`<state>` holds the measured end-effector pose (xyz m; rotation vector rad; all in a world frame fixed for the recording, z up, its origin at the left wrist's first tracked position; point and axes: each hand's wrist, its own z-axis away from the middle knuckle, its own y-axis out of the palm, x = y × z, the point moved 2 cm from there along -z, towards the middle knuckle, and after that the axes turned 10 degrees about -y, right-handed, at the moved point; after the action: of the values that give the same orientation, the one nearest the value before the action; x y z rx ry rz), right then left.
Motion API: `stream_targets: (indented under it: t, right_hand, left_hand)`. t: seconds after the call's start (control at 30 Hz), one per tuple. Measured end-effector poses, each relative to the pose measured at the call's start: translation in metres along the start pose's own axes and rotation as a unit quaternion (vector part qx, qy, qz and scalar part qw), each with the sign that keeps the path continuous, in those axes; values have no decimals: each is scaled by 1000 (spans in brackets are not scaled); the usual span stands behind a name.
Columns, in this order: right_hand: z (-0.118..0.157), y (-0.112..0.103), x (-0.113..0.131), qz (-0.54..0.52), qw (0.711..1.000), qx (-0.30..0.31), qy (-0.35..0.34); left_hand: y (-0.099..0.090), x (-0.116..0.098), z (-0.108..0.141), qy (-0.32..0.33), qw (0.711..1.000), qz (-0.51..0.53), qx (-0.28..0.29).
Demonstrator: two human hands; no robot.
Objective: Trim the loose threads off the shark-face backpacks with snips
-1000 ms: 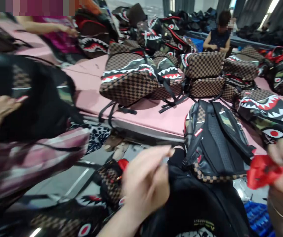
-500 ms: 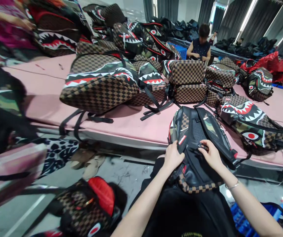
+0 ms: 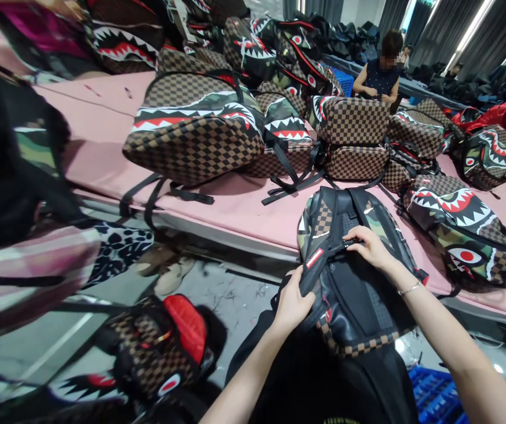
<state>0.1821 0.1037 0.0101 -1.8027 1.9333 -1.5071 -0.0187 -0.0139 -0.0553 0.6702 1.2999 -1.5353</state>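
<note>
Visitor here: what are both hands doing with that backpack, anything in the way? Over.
Left hand gripping shoulder strap; right hand pinching small black piece. Backpack back panel up. Checkered backpacks beyond on pink table, none atop it.

Matt pink cloth-like tabletop (image 3: 244, 218) (smooth, too).

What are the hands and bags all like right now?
Left hand: closed on a shoulder strap
Right hand: fingertips near the strap, hold unclear
Lap backpack: straps facing up
Floor bag: open, red lining showing
Rightmost near bag on the pink table: shark face showing
</note>
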Motion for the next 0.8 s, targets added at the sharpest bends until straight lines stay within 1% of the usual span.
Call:
stream_targets:
  t: [0.1, 0.27, 0.37, 0.43, 0.53, 0.63, 0.73, 0.8]
  right_hand:
    - [-12, 1, -4, -10, 999, 36, -18]
    - [-29, 6, -5, -22, 995, 92, -41]
    - [-36, 9, -5, -27, 992, 106, -61]
    - [-39, 10, -5, -29, 991, 112, -69]
    - [-40, 10, -7, -31, 989, 125, -67]
    - [-40, 10, -8, -29, 988, 139, -55]
    - [-43, 11, -4, -34, 986, 152, -57]
    - [-45, 14, 1, -38, 984, 164, -67]
  left_hand:
    - [1, 3, -2, 15, 1000, 23, -1]
    - [1, 4, -3, 23, 999, 27, 5]
    - [-1, 2, -3, 23, 1000, 19, -7]
    - [-2, 1, -2, 24, 1000, 19, -5]
    - [-4, -2, -1, 19, 1000, 16, -2]
    - [-5, -6, 1, 31, 999, 11, -10]
    - [-5, -12, 3, 44, 999, 2, -14]
    - [-6, -15, 4, 39, 999, -11, -16]
